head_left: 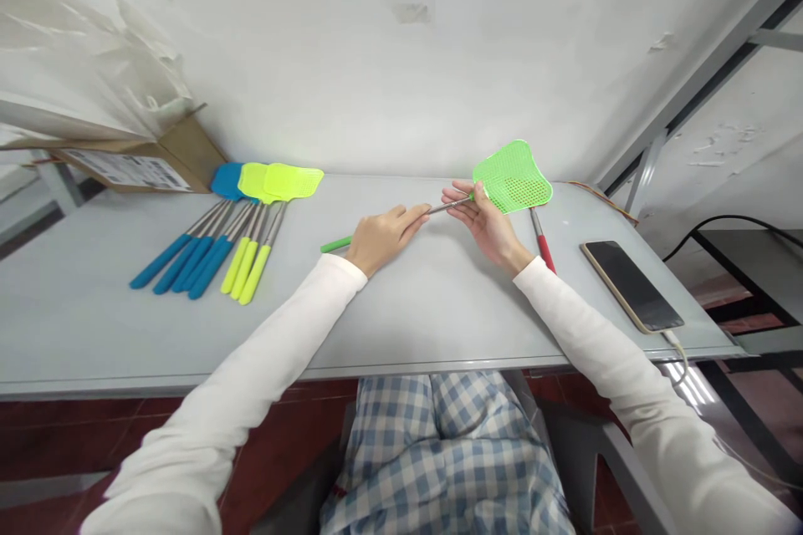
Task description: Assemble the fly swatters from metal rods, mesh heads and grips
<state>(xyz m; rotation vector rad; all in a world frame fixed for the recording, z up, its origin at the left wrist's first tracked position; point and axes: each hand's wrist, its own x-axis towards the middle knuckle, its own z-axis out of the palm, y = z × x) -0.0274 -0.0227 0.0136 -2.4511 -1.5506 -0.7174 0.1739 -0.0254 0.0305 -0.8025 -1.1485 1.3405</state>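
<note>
Green swatter (511, 176) gripped by left hand (382, 239), right hand (486, 223)

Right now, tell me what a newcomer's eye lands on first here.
The bright green swatter stands out first, right of centre, with its shaft held in the left hand and right hand. Next come the blue swatters and yellow swatters, fanned out at the left of the table. The dark-screened phone lies at the right.
</note>
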